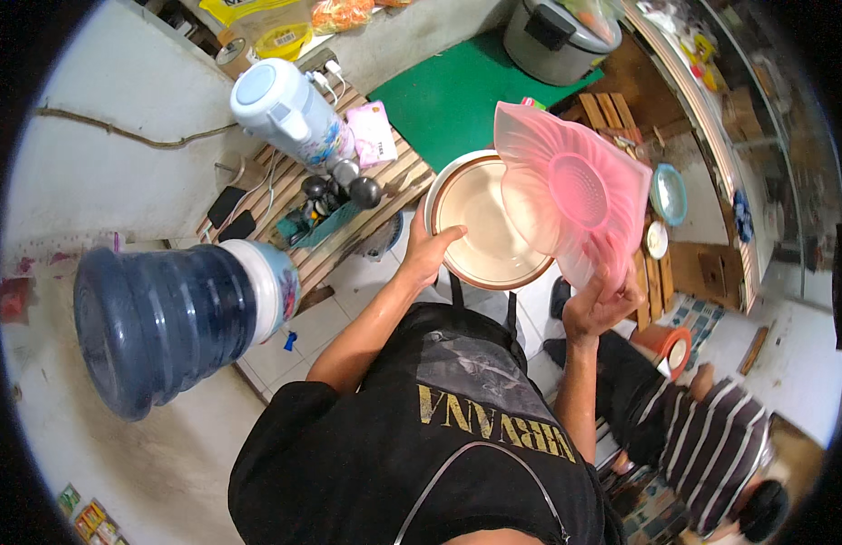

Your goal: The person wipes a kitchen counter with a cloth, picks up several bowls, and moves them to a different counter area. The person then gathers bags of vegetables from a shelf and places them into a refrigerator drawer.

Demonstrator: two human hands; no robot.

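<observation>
My left hand (pixel 426 248) grips the near left rim of a cream bowl (pixel 475 211) with brown bands, its thumb over the inside edge. A pink translucent plastic dish (pixel 540 146) with a wavy fluted wall and small bumps or holes in its centre is in my right hand (pixel 601 300). Fingers of that hand show dimly through the pink plastic. The dish is tilted and overlaps the right part of the bowl, hiding it. I cannot tell whether the two touch. Nothing is visible inside the bowl.
A slatted wooden table (pixel 400 187) holds an air pot (pixel 284 109), a tissue pack (pixel 372 135) and a green utensil basket (pixel 325 228). A large water bottle (pixel 169 320) is at left. A rice cooker (pixel 557 48) stands on a green surface (pixel 434 95). Another person (pixel 713 443) sits at right.
</observation>
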